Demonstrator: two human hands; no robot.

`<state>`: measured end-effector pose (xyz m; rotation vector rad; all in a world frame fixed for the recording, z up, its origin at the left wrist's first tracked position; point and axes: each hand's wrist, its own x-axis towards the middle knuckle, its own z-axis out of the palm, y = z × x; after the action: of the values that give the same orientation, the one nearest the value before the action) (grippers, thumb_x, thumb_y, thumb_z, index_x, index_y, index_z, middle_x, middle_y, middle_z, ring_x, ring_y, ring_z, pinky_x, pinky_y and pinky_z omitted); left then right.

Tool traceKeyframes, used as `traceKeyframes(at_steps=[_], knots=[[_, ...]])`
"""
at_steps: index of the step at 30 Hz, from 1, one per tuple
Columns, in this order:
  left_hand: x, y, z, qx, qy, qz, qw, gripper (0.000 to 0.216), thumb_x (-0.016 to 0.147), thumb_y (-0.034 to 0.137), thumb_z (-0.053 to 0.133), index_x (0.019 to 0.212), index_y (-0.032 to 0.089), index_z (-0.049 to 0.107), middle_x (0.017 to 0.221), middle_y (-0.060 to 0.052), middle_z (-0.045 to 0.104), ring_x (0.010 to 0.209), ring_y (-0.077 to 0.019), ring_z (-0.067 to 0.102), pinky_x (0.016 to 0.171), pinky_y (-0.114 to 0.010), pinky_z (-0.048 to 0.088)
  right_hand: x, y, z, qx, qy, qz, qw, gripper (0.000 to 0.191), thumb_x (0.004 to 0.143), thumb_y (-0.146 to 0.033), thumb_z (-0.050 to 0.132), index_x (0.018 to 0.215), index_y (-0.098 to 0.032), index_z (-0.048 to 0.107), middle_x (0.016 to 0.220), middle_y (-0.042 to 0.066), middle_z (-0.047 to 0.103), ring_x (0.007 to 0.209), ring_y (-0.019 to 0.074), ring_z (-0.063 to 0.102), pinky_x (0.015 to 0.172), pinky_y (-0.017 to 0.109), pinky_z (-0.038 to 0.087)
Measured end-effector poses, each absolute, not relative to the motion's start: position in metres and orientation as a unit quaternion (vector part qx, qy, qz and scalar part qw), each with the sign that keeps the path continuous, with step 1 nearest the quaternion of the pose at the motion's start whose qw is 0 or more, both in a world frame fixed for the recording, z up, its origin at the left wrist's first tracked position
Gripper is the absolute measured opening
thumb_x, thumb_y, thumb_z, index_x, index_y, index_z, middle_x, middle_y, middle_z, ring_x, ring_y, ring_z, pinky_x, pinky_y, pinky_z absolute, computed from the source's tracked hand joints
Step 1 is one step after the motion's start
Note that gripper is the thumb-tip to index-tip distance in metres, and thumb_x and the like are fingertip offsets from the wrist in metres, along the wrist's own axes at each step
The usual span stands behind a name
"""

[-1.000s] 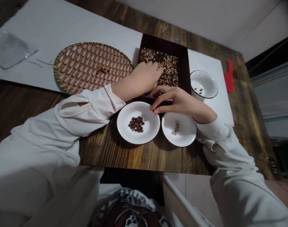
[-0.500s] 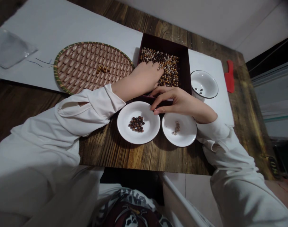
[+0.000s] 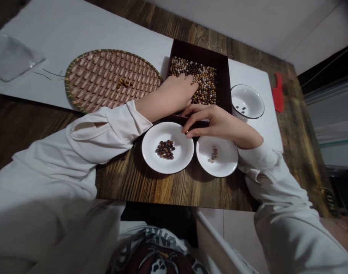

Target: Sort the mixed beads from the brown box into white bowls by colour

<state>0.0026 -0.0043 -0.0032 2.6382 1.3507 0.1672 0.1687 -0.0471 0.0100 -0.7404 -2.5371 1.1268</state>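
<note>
A dark box (image 3: 223,82) holds many mixed brown, tan and cream beads (image 3: 204,80). My left hand (image 3: 176,93) lies in the box with its fingers flat on the beads. My right hand (image 3: 214,121) hovers at the box's near edge, pinching a small dark bead (image 3: 187,132) between thumb and forefinger over the rim of a white plate (image 3: 151,148). That plate carries a small heap of dark brown beads (image 3: 165,149). A second white plate (image 3: 225,161) to its right has a few pale beads (image 3: 213,153).
A round woven tray (image 3: 91,80) with a few tan beads (image 3: 125,82) lies at the left on white paper. A white bowl (image 3: 252,98) with a few dark beads stands right of the box. A red comb (image 3: 277,92) and a clear plastic bag (image 3: 11,57) lie farther out.
Almost nothing has moved. My right hand's pinch has stayed at the edge of the dark-bead plate, and my left hand's fingers have shifted slightly on the beads in the box.
</note>
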Motion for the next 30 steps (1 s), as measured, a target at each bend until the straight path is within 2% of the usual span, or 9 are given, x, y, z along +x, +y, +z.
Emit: traceKeyframes(at_steps=[6,11,20,26,30], knots=[[0.0028,-0.0068,-0.0013,0.894,0.445,0.043,0.045,0.043,0.089,0.015,0.033,0.127,0.01,0.053,0.13,-0.019,0.052,0.116,-0.0326,0.048,0.094,-0.047,0.04,0.1691,-0.047,0.0091,-0.256,-0.873,0.392,0.136,0.017,0.08,-0.037,0.071,0.088,-0.023,0.076,0.108,0.006,0.063,0.106,0.0225,0.058,0.096,0.038,0.044],[0.002,-0.0044,-0.0036,0.895,0.442,0.037,0.043,0.046,0.09,0.02,0.029,0.13,0.019,0.051,0.132,-0.013,0.053,0.115,-0.0314,0.047,0.093,-0.046,0.041,0.1689,-0.0474,0.0094,-0.258,-0.871,0.395,0.134,0.018,0.08,-0.038,0.071,0.088,-0.023,0.076,0.109,0.006,0.063,0.107,0.0231,0.058,0.097,0.039,0.044],[0.0008,-0.005,-0.0005,0.899,0.433,0.035,0.05,0.051,0.087,0.02,0.027,0.132,0.016,0.051,0.134,-0.014,0.052,0.116,-0.0334,0.048,0.093,-0.049,0.041,0.1691,-0.0471,0.0098,-0.253,-0.879,0.383,0.129,0.019,0.081,-0.038,0.07,0.089,-0.021,0.075,0.109,0.006,0.062,0.107,0.0222,0.057,0.097,0.038,0.044],[0.0014,-0.0069,0.0018,0.901,0.432,0.028,0.022,0.046,0.088,0.016,0.029,0.126,0.01,0.053,0.13,-0.017,0.054,0.116,-0.0297,0.05,0.092,-0.044,0.043,0.1692,-0.0471,0.0095,-0.251,-0.88,0.381,0.13,0.019,0.081,-0.039,0.069,0.089,-0.022,0.075,0.109,0.006,0.062,0.107,0.0225,0.057,0.097,0.039,0.044],[0.0023,-0.0055,-0.0001,0.903,0.429,0.028,0.008,0.046,0.087,0.015,0.03,0.125,0.013,0.055,0.127,-0.018,0.055,0.115,-0.0312,0.052,0.089,-0.044,0.045,0.1691,-0.0472,0.0098,-0.252,-0.881,0.379,0.128,0.019,0.081,-0.039,0.069,0.089,-0.022,0.075,0.109,0.005,0.062,0.107,0.0225,0.057,0.097,0.039,0.044]])
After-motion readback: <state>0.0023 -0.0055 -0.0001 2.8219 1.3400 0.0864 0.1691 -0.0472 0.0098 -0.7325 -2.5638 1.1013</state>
